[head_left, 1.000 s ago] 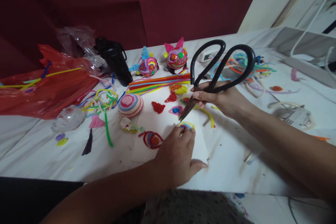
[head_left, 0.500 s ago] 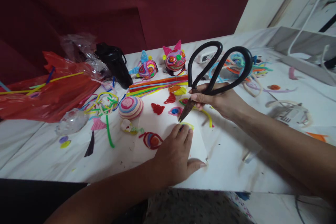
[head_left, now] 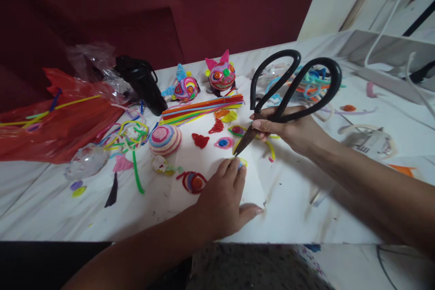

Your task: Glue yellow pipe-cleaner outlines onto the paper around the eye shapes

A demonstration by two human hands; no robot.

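Observation:
My right hand (head_left: 288, 131) grips a pair of black-handled scissors (head_left: 247, 139) around the base of the blades. The blades look closed and point down, their tips just above the fingertips of my left hand (head_left: 224, 199). That left hand lies flat on a white paper sheet (head_left: 185, 149), thumb spread. Its fingertips rest at a small yellow and blue piece (head_left: 242, 163), mostly covered. Around them on the paper are a red-rimmed eye shape (head_left: 195, 182), a pink and blue eye shape (head_left: 223, 142), a green-edged eye shape (head_left: 237, 131) and red fuzzy pieces (head_left: 200, 140).
Behind the paper lies a bundle of pipe cleaners (head_left: 200, 109), with two decorated heads (head_left: 221, 74) beyond. A striped dome (head_left: 165, 139), tangled pipe cleaners (head_left: 131, 135), a black bottle (head_left: 142, 84) and a red plastic bag (head_left: 68, 122) stand left. More coiled stems (head_left: 312, 81) lie right.
The view has shifted slightly. My right hand and the scissors have moved a little to the right, with the blade tips still close to my left fingertips. My left hand stays on the paper.

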